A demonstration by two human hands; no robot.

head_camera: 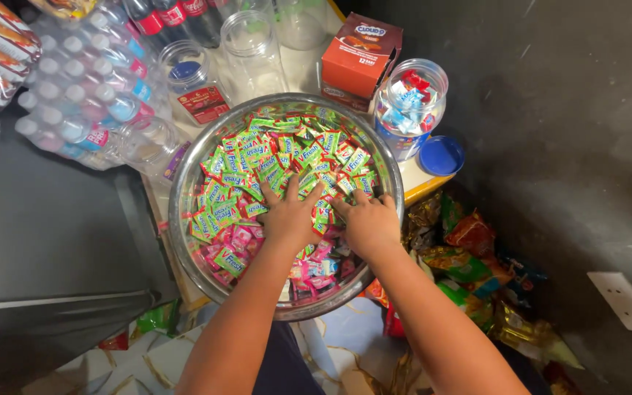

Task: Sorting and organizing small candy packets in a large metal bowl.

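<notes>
Two hands (330,219) in candy-filled bowl (184,190)

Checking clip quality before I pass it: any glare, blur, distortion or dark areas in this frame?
Head view: sharp at centre on both hands, left hand and right hand, and the wrapped candies; glare streaks on the steel bowl rim and clear plastic jars; wide-lens bending at the edges; grey wall and left surface dim; forearms slightly soft.

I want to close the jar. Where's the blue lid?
In the head view, the blue lid lies on the table's right edge, beside the candy jar and right of the steel bowl.
</notes>
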